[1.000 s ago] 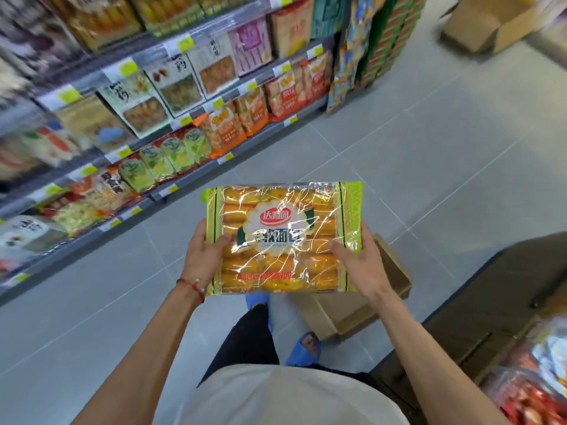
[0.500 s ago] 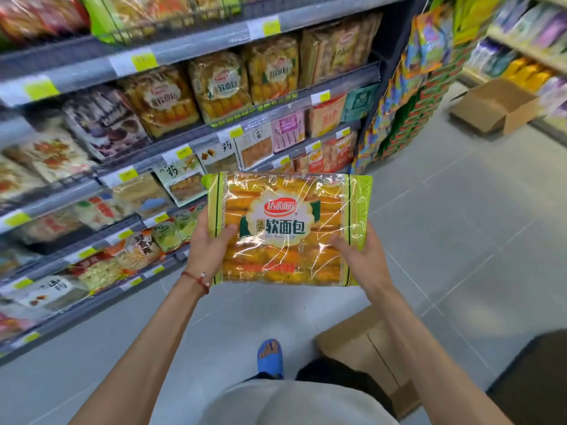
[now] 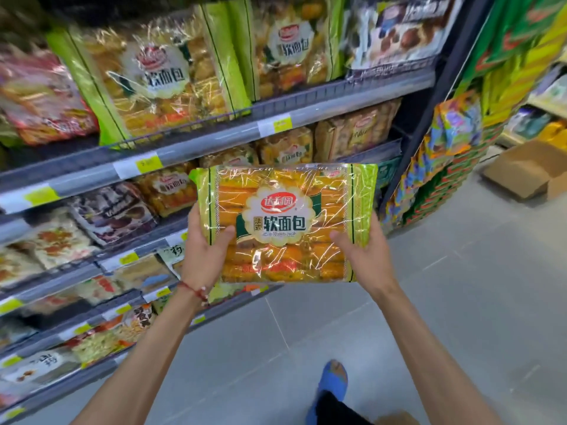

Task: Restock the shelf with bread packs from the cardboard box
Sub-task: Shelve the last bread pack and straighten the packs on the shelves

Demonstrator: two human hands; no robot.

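Left hand (image 3: pixel 204 256) and right hand (image 3: pixel 365 256) grip bread pack (image 3: pixel 285 222); thumbs on front.

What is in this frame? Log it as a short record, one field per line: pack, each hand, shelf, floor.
held item: bread pack, clear wrap with green edges, label facing the camera, held level in front of the shelves
left hand: grips the pack's left edge, thumb on the front
right hand: grips the pack's right edge, thumb on the front
upper shelf: matching packs standing upright on it
floor: open cardboard box at far right; blue sandal near the bottom
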